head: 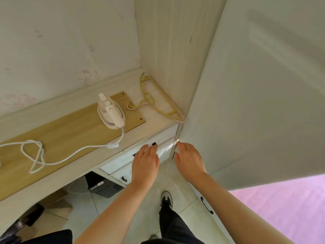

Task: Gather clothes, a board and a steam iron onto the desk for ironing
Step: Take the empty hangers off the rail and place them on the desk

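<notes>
Steam iron (111, 112) sits on wooden board (52, 136) on the surface (84, 161), frame centre-left, well apart from both hands. Left hand (145, 161) flat, fingers together, at drawer front (123, 160); right hand (189, 158) fingers curled at wardrobe door (255, 103) edge.

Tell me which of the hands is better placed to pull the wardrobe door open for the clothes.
Probably right. The right hand already has its fingertips at the lower edge of the wardrobe door; the left hand sits over the desk drawer front, farther from that edge.
</notes>
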Demonstrator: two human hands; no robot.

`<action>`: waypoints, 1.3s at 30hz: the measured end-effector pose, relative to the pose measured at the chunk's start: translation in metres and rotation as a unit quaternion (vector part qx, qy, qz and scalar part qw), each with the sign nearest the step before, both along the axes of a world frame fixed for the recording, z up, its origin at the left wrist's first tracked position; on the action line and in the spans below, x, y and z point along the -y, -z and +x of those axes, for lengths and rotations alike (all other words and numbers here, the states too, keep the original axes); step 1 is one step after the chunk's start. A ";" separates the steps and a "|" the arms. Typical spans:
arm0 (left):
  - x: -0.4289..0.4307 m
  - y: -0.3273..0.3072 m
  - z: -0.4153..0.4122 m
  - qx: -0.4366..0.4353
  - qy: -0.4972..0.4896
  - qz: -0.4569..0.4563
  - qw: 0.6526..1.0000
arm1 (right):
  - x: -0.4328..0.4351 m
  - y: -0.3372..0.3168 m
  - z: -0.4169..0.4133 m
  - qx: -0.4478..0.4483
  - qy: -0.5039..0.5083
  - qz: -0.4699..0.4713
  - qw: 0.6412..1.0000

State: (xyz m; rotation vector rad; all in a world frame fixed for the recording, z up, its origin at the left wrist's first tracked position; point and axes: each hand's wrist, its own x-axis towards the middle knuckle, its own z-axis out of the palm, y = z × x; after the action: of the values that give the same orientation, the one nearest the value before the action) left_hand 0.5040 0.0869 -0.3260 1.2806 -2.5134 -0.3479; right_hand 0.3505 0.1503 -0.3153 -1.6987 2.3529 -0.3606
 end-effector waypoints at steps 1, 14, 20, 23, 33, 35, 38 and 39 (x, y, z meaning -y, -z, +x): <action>-0.008 -0.002 0.004 -0.004 0.004 -0.001 1.000 | -0.012 -0.003 0.004 0.007 0.010 -0.005 1.000; -0.101 -0.043 -0.004 -0.099 0.034 0.008 0.994 | -0.137 -0.066 0.024 0.042 0.110 -0.147 0.982; -0.143 -0.062 -0.035 -0.161 0.042 -0.003 0.986 | -0.185 -0.087 0.000 0.048 0.118 -0.140 0.982; -0.167 -0.070 -0.056 -0.165 0.034 0.004 0.986 | -0.206 -0.101 -0.018 0.060 0.114 -0.141 0.982; -0.225 -0.101 -0.123 -0.215 -0.045 0.051 0.974 | -0.266 -0.138 -0.088 0.089 0.071 -0.153 0.982; -0.226 -0.113 -0.131 -0.244 -0.047 0.061 0.967 | -0.269 -0.148 -0.096 0.090 0.062 -0.165 0.980; -0.221 -0.139 -0.139 -0.296 -0.024 0.070 0.952 | -0.268 -0.165 -0.102 0.097 0.047 -0.191 0.976; -0.218 -0.148 -0.141 -0.312 -0.015 0.068 0.948 | -0.266 -0.171 -0.103 0.102 0.044 -0.205 0.973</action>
State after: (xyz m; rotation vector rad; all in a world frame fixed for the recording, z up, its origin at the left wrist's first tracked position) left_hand 0.3631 0.3048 -0.1779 1.0387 -1.9535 -0.7929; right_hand 0.2474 0.4166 -0.1442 -1.6190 2.3188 -1.0465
